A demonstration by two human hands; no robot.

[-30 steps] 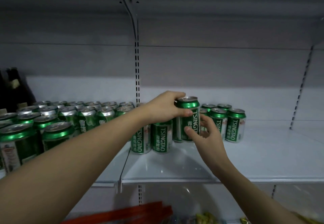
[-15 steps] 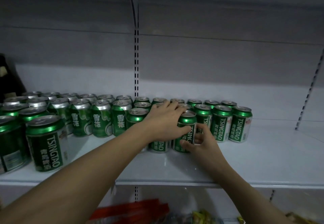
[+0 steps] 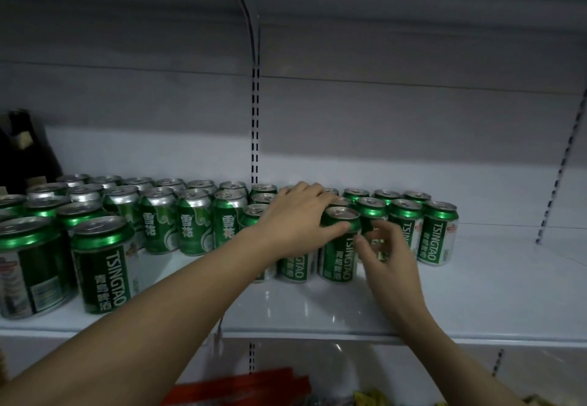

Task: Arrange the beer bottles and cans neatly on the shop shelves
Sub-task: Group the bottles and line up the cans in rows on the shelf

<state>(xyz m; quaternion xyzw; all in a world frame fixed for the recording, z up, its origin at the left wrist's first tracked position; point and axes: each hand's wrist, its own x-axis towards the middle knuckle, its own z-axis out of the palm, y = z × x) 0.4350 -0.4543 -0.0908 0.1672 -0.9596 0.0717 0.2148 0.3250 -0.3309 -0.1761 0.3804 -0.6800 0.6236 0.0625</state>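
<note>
Here the left grip (image 3: 298, 218) holds the front can (image 3: 338, 246) among neighbouring cans (image 3: 440, 234); right grip (image 3: 386, 256) loosely curled.

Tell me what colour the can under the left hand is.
Green with white lettering and a silver top, seen in the head view: the can under the left hand.

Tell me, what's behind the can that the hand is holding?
Behind the held can stand more green cans, going back toward the shelf wall. The left hand covers some, so you can't count them.
</note>
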